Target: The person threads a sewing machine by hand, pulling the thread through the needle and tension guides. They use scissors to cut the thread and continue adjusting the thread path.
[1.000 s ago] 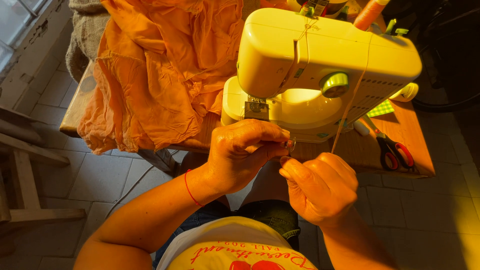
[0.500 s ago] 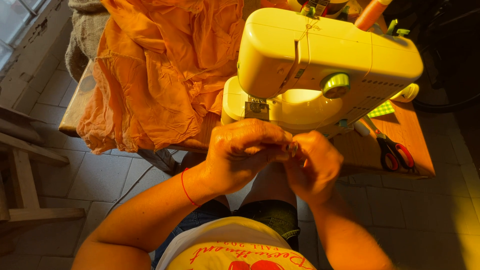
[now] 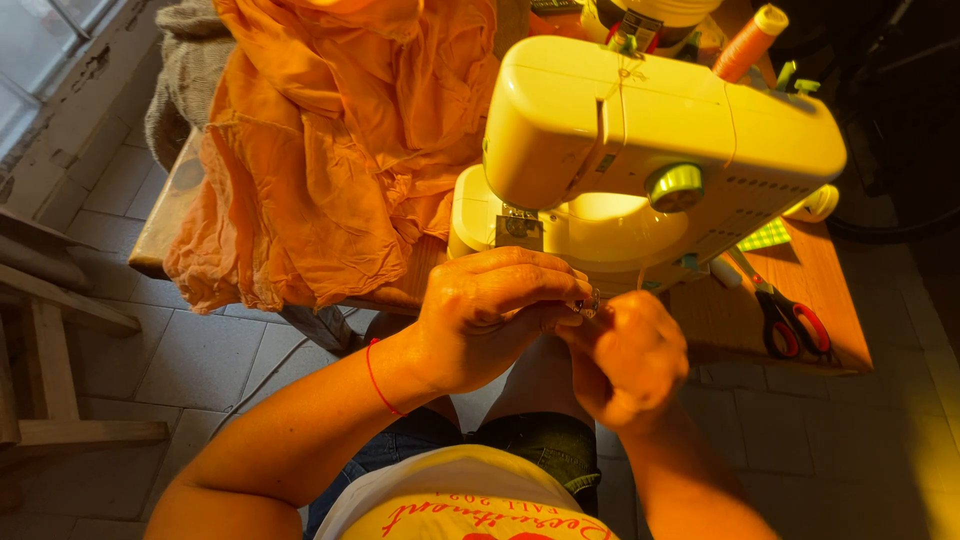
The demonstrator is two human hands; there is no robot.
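A pale yellow sewing machine (image 3: pixel 660 140) stands on a wooden table (image 3: pixel 730 320), with thread running down its front. My left hand (image 3: pixel 495 315) and my right hand (image 3: pixel 630 355) meet just below the machine's front edge, fingertips pinched together on a small metal part (image 3: pixel 588 303) between them. The piece is mostly hidden by my fingers. A thin red band circles my left wrist. An orange thread spool (image 3: pixel 748 42) sits on top of the machine at the back.
A heap of orange fabric (image 3: pixel 330 140) covers the table's left half and hangs over its edge. Red-handled scissors (image 3: pixel 790 322) lie on the table to the right. A wooden stool frame (image 3: pixel 40 340) stands on the tiled floor at the left.
My right hand has moved up and left from an open, apart position to meet my left hand's fingertips on the small part.
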